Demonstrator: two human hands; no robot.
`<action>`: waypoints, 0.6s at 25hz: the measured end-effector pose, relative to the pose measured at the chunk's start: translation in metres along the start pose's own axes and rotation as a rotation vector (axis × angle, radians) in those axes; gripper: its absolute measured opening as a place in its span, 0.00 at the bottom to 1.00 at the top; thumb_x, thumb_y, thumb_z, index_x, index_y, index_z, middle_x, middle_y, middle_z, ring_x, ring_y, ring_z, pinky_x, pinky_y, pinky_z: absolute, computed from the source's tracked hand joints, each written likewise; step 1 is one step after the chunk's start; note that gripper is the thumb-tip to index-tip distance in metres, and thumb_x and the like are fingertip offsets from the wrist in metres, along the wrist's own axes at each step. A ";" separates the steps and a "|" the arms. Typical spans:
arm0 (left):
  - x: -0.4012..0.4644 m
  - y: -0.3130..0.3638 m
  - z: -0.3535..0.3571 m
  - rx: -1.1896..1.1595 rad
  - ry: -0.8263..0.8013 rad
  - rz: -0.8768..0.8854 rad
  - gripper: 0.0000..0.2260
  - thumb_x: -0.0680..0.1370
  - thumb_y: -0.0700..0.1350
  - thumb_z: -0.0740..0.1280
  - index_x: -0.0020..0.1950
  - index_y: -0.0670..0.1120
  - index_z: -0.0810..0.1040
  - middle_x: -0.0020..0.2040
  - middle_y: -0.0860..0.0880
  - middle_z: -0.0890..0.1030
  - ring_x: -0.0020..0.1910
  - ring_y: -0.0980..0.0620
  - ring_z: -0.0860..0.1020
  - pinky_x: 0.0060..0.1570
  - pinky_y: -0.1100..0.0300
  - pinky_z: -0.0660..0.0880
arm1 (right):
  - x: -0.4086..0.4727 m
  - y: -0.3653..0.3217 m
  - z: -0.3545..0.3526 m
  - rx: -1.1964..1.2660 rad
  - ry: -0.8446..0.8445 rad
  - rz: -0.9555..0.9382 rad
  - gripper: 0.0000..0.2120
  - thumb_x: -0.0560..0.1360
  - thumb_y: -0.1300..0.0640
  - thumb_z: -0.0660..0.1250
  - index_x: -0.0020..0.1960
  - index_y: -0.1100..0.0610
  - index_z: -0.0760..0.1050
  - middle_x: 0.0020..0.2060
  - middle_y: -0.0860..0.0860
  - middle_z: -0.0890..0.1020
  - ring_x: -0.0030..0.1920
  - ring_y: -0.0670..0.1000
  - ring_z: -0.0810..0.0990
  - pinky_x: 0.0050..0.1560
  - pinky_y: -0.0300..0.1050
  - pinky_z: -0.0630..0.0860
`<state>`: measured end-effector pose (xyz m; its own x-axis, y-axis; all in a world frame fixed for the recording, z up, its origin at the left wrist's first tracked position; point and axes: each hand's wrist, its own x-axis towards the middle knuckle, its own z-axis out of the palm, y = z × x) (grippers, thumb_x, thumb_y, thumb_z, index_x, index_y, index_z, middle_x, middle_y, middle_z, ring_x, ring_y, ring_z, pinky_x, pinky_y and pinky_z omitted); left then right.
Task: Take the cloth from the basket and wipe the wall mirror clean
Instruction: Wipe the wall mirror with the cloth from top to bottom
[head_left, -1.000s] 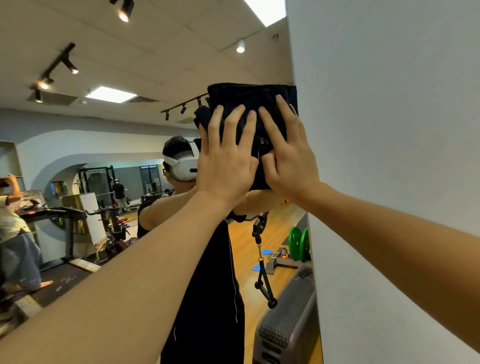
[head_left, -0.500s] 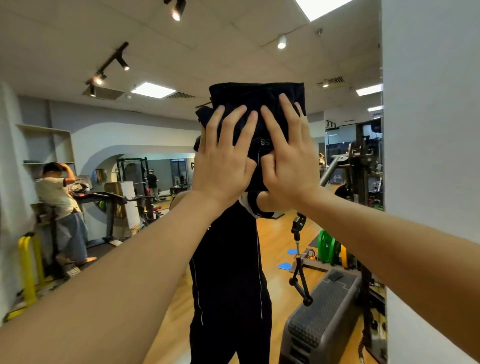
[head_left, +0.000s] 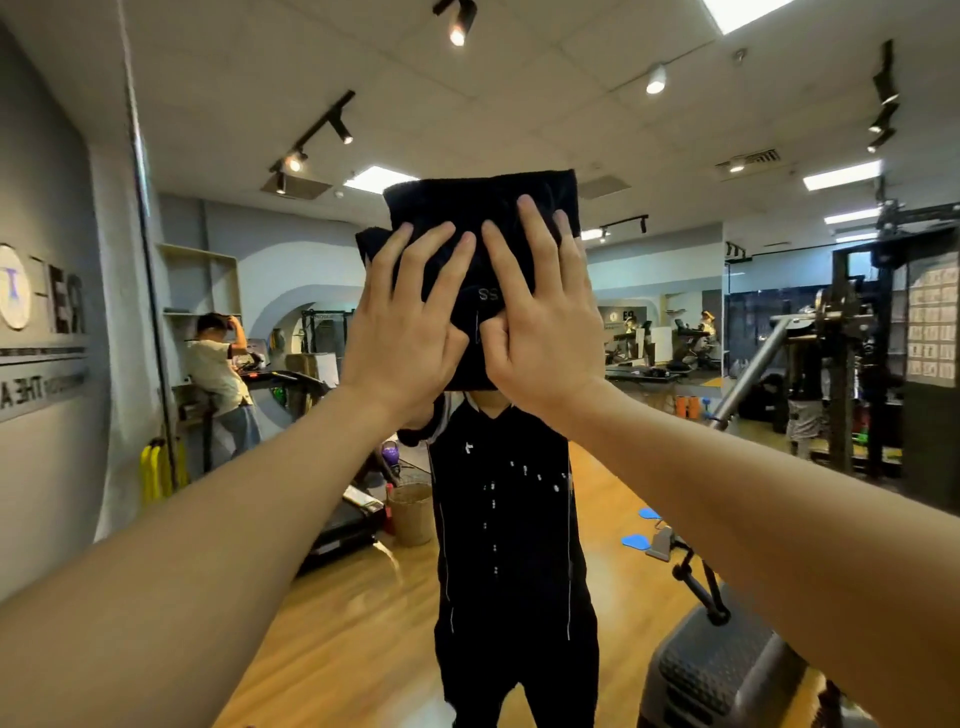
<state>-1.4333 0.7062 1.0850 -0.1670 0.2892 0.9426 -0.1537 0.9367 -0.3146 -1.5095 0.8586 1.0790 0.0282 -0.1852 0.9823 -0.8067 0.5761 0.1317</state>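
Note:
A folded black cloth (head_left: 480, 205) lies flat against the wall mirror (head_left: 675, 270) at head height. My left hand (head_left: 408, 332) and my right hand (head_left: 543, 327) press on it side by side, fingers spread and straight, thumbs nearly meeting at the cloth's lower middle. The cloth covers the reflected head of the person in black. Small water drops (head_left: 493, 499) dot the glass below the cloth, over the reflected torso. A woven basket (head_left: 410, 512) shows in the reflection, standing on the wooden floor.
The mirror's left edge (head_left: 143, 249) meets a grey wall with lettering (head_left: 47, 312). Reflected in the glass are a treadmill with a person beside it (head_left: 221, 374), a weight rack (head_left: 852, 374) at right and a grey step platform (head_left: 722, 670) low at right.
Both hands and the cloth have slid left across the glass. The white wall at the right has left the view, and the mirror's left edge has come in.

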 end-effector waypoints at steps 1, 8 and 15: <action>-0.007 -0.018 -0.006 0.009 0.000 -0.004 0.30 0.78 0.45 0.57 0.82 0.45 0.63 0.79 0.41 0.66 0.79 0.37 0.61 0.71 0.40 0.71 | 0.004 -0.017 0.008 0.000 -0.008 -0.004 0.34 0.77 0.51 0.56 0.83 0.55 0.61 0.83 0.60 0.56 0.83 0.66 0.51 0.81 0.67 0.54; -0.048 -0.121 -0.040 0.021 0.015 -0.025 0.30 0.78 0.42 0.59 0.81 0.44 0.64 0.78 0.40 0.66 0.78 0.36 0.62 0.73 0.41 0.70 | 0.026 -0.121 0.058 -0.007 -0.008 -0.025 0.35 0.76 0.50 0.55 0.83 0.56 0.61 0.83 0.60 0.56 0.83 0.67 0.51 0.83 0.65 0.51; -0.075 -0.194 -0.062 0.019 0.040 -0.036 0.30 0.77 0.40 0.60 0.81 0.44 0.65 0.78 0.40 0.66 0.77 0.36 0.63 0.73 0.45 0.70 | 0.043 -0.192 0.094 -0.043 -0.010 -0.041 0.34 0.77 0.49 0.55 0.83 0.55 0.61 0.83 0.60 0.57 0.82 0.67 0.52 0.82 0.65 0.53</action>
<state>-1.3305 0.5153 1.0819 -0.1215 0.2634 0.9570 -0.1771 0.9429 -0.2820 -1.4089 0.6652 1.0838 0.0552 -0.2172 0.9746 -0.7789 0.6014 0.1781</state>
